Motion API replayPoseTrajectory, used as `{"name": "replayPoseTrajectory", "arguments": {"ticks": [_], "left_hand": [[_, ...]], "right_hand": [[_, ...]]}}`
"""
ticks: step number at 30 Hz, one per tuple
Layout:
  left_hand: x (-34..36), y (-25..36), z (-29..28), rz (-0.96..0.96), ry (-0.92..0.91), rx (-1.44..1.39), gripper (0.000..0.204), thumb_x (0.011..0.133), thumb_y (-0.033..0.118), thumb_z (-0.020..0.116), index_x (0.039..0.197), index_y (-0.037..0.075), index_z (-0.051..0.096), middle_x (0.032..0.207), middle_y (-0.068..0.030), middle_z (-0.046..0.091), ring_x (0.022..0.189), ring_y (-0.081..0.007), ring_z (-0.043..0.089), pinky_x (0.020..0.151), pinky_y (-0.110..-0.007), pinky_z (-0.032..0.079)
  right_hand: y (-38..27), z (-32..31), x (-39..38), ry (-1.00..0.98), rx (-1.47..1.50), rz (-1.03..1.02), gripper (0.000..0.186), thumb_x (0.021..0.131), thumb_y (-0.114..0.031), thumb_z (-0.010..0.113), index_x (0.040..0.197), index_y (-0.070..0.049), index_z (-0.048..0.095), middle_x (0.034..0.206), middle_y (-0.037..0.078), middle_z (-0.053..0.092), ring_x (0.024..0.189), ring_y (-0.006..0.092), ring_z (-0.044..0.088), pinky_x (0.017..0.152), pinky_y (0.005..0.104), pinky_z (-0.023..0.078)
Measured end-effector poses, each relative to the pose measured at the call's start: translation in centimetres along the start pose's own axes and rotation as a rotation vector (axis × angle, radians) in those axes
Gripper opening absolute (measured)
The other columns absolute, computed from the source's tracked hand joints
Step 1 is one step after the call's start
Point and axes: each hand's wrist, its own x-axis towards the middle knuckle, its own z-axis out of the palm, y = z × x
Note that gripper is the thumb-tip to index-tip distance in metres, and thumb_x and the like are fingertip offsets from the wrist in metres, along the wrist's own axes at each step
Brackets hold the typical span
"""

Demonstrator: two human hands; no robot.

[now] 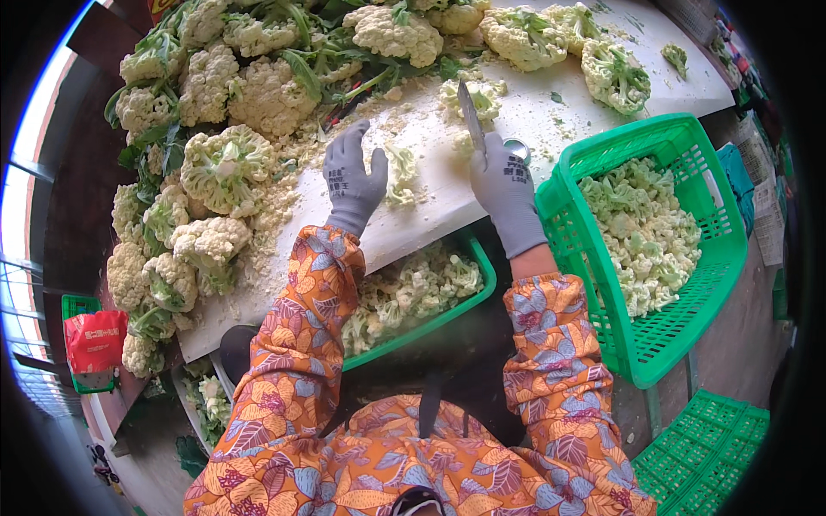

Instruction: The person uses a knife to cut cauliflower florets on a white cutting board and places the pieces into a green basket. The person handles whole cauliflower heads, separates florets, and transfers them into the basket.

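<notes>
My left hand (351, 176), in a grey glove, hovers over the white table (417, 225) with its thumb apart from the fingers and nothing visibly held. Just right of its thumb lies a cut cauliflower piece (400, 175). My right hand (508, 191), gloved alike, is closed around a knife (471, 116), whose blade points up and away. Behind the blade sits another cauliflower piece (483, 99). The knife's handle is mostly hidden in my grip. A small round metal-rimmed thing (518, 149) stands beside my right hand.
Cauliflower heads (228, 170) and leaves pile up along the left and far side. A green crate (564, 193) of florets stands at right, and a green tub (487, 267) of florets sits below the table edge. A red bag (95, 342) is far left; green crates (705, 451) lie lower right.
</notes>
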Motion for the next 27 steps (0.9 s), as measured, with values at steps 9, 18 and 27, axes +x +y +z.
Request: {"name": "replayPoseTrajectory", "arguments": {"ticks": [9,18,27], "left_hand": [[12.9,4.6,11.2,0.243,-0.302,-0.120,0.036,0.088,0.009,0.058,0.123,0.012,0.065,0.118,-0.0140,0.068,0.112,-0.0355,0.060,0.099,-0.041,0.047],[7.3,0.1,12.4,-0.402,-0.606,-0.321,0.054,0.080,0.024,0.073,0.128,0.005,0.058,0.122,-0.0236,0.065,0.109,-0.0331,0.065,0.094,-0.039,0.051],[3.3,-2.3,4.8,-0.428,-0.592,-0.289,0.057,0.082,0.033,0.074,0.127,0.000,0.061,0.110,-0.0218,0.071,0.096,-0.0321,0.070,0.087,-0.038,0.053]], "right_hand": [[-0.2,-2.0,-1.0,-0.152,-0.025,0.104,0.028,0.096,-0.024,0.051,0.109,0.000,0.055,0.094,0.029,0.069,0.094,0.0400,0.070,0.084,0.0499,0.055],[0.0,-1.1,1.5,0.118,0.117,0.036,0.023,0.096,-0.020,0.049,0.105,0.001,0.052,0.082,0.029,0.067,0.081,0.0451,0.068,0.074,0.0532,0.054],[-1.7,1.4,0.9,0.260,0.353,-0.189,0.022,0.098,-0.023,0.050,0.101,-0.002,0.052,0.080,0.027,0.065,0.077,0.0460,0.065,0.068,0.0529,0.050]]}}
